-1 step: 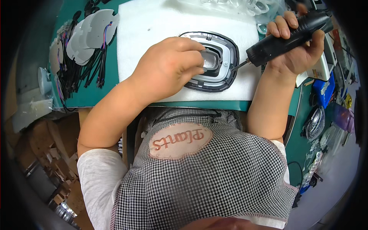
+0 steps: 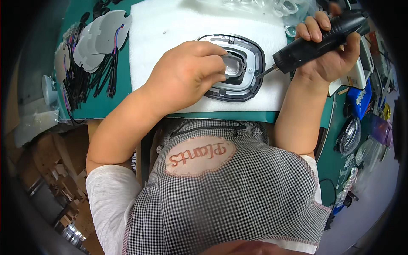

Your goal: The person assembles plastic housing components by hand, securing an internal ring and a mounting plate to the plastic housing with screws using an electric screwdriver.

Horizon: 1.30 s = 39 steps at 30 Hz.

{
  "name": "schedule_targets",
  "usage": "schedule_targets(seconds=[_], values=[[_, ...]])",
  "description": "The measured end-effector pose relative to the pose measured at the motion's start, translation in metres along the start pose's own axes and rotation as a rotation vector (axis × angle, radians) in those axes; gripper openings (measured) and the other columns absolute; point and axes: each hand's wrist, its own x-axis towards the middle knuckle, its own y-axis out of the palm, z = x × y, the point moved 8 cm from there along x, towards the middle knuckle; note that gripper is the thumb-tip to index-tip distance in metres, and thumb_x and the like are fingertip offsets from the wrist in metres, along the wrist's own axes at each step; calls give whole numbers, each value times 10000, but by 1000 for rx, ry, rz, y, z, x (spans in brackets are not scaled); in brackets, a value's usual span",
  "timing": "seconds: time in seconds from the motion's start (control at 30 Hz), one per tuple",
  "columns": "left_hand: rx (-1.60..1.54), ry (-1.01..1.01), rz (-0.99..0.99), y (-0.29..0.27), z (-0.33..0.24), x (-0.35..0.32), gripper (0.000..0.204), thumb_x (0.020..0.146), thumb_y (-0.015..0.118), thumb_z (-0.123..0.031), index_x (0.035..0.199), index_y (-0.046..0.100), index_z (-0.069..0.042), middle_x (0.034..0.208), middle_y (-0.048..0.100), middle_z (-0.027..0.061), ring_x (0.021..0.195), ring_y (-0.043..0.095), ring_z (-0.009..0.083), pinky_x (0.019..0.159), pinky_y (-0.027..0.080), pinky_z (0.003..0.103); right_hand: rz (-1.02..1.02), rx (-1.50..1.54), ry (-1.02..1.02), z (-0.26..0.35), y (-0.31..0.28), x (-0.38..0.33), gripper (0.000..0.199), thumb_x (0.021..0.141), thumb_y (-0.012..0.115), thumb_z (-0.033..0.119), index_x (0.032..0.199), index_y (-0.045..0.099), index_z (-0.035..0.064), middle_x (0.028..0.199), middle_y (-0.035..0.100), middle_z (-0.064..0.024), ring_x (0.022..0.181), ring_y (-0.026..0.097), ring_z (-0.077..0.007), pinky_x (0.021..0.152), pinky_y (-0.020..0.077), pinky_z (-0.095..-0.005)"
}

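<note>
An oval housing (image 2: 256,87) with a black rim and a pale inner ring lies on a white foam sheet (image 2: 170,21). In its middle sits a small clear lens (image 2: 233,66) with rounded corners. My left hand (image 2: 191,70) comes over the housing's left side, its curled fingers closed on the lens's left edge; the thumb side is partly hidden. My right hand (image 2: 323,51) is wrapped round a black electric screwdriver (image 2: 314,44). The tool slants down to the left, and its thin bit (image 2: 267,72) ends at the housing's right rim. Whether a screw sits under the tip I cannot tell.
Left on the green mat (image 2: 121,91) are stacked grey plates (image 2: 106,36) and bundled black cables (image 2: 85,80). Clear parts in plastic bags (image 2: 284,6) lie at the back. A blue tray (image 2: 359,100) and a coiled clear bag (image 2: 350,136) are at right.
</note>
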Motion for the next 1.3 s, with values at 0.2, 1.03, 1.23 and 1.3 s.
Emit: schedule_targets(seconds=[0.2,1.03,1.23,1.3], values=[[91,-84,32,8,-2,0,156,712,758,-66,810,637,-69,1074,663,90,927,655,297,764,544,367,9,6,-3,1,-2,0,554,974,494,440,1307,489,-2,813,580,-98,574,573,-202,535,495,-335],[-81,135,18,0,23,-1,268,716,791,-181,952,668,-149,1176,645,53,1302,478,318,1106,300,578,232,190,168,2,-6,9,643,881,597,394,1337,413,-19,912,493,-88,710,484,-166,681,400,-317],[168,-311,-387,-100,76,-41,526,752,785,-254,1225,617,-95,1228,621,130,1209,553,314,1035,419,404,206,175,143,4,-4,4,640,882,601,389,1342,413,-15,891,473,-80,694,476,-165,669,401,-310],[433,-603,-413,-132,121,-65,661,750,782,-391,1281,570,-60,1207,625,157,1182,564,322,979,465,398,216,172,132,5,-3,4,640,889,599,392,1348,408,-12,894,475,-81,695,474,-168,668,400,-312]])
